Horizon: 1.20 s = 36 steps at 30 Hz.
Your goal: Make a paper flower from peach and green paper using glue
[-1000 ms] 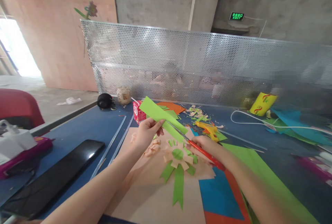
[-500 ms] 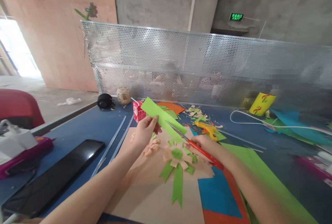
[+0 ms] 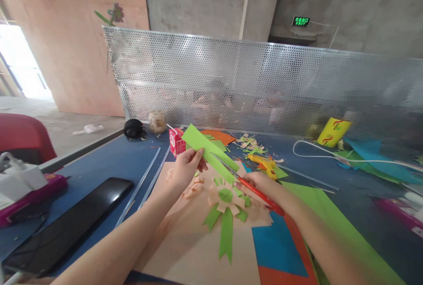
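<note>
Item: light-green flat paper strip (image 3: 200, 139), held raised over the middle of the blue bench (image 3: 95, 155), upper end pointing toward the bench's far-left corner.
Left grip (image 3: 187, 164): thumb and fingers pinched closed on the strip's lower long edge.
Right grip (image 3: 259, 182): closed around the red-handled steel scissors (image 3: 262, 196); blades lie along the strip, tips just beside the left fingertips. How far the blades are parted I cannot tell.

Hazards, in my judgement: a long snip or a slip could nick those fingertips. Paper pinched at one edge only could twist, sending a cut crooked. Directly below, a peach-and-green paper flower rosette (image 3: 225, 195) lies on a large peach paper sheet (image 3: 198, 249); a lowered wrist could crush its petals. A yellow plastic glue gun (image 3: 269, 166), just beyond the right grip, could be knocked; whether it is hot I cannot tell.

Markings: green lit wall sign (image 3: 301, 21), past the bench's far edge, reads "EXIT" under Chinese characters. Red-and-white drink carton (image 3: 176, 143), near the far edge: white lettering, illegible to me. Yellow cylindrical packet (image 3: 333, 132), toward the far-right corner: red lettering, likewise illegible.
</note>
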Available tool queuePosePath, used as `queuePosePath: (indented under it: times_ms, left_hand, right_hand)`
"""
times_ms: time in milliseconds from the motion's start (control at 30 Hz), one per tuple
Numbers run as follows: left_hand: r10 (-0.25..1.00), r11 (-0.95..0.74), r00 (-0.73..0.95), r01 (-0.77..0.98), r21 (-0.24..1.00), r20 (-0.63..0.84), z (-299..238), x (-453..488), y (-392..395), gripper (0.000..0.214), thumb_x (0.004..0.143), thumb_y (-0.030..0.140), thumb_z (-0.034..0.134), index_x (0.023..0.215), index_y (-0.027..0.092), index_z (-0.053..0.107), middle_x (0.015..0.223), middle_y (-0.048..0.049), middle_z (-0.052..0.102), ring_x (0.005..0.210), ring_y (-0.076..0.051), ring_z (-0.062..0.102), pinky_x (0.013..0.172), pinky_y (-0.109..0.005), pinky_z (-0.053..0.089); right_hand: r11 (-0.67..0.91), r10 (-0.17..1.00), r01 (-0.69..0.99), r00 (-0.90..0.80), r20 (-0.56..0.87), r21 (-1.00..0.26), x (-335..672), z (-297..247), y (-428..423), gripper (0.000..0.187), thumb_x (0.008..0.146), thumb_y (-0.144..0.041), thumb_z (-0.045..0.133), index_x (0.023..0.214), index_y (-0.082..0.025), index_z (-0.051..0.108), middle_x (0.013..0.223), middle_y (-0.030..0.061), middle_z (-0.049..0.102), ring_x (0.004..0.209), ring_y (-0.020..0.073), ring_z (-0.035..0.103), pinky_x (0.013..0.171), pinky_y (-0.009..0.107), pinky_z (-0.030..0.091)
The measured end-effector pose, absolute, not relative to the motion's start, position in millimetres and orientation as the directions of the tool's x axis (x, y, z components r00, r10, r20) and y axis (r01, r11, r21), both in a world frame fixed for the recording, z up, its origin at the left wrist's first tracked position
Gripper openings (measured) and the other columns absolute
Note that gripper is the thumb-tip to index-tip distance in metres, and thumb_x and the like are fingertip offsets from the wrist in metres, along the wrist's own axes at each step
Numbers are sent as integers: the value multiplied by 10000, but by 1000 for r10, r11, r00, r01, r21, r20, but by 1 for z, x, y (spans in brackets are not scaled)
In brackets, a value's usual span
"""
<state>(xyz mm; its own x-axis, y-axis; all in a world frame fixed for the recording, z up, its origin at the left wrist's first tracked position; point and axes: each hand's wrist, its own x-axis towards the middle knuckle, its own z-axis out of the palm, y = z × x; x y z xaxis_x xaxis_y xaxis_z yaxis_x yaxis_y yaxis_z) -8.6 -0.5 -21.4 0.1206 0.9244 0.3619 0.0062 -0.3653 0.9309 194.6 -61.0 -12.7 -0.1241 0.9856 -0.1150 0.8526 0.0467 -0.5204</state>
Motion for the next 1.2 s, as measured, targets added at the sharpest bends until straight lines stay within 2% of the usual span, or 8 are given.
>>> queuePosePath:
  times_ms: [200,367,500,800,1200]
  left_hand:
    - [926,-337,155,-75,939,345,-25,-8,1,328,749,426,468,585,145,511,484,-6,544,423,-105,507,440,-227,396]
    - [925,-318,200,-52,947,322,-25,-7,0,317,732,411,497,576,136,515,480,-6,533,422,-104,505,433,-224,399]
    - [929,-304,200,-62,951,311,-24,-6,-2,311,735,412,494,596,134,509,537,-16,558,431,-105,515,429,-226,406]
    - [931,-307,190,-54,950,311,-24,-7,-1,320,733,415,493,580,135,514,496,-13,539,428,-107,510,420,-218,398]
    - [938,-287,176,-93,953,300,-22,-6,-2,305,731,403,501,582,137,500,474,-6,539,420,-105,513,433,-227,395]
  right_hand:
    - [-3,982,861,-92,-163,-508,194,-12,-57,404,672,-580,481,629,-180,520,417,-52,323,322,60,297,360,217,242]
    - [-33,978,813,-95,-188,-581,196,-14,-63,421,665,-600,472,622,-182,473,428,-56,356,316,53,333,326,193,265]
    - [-101,967,766,-73,-243,-635,197,-17,-65,435,641,-628,475,675,-194,469,429,-64,379,283,39,298,286,180,248]
    - [-68,950,708,-169,-263,-703,201,-19,-63,406,662,-598,468,694,-194,455,421,-66,373,276,54,336,277,185,270]
    - [-68,953,752,-145,-265,-656,197,-13,-67,411,660,-603,462,680,-194,437,413,-71,363,280,55,351,287,175,262]
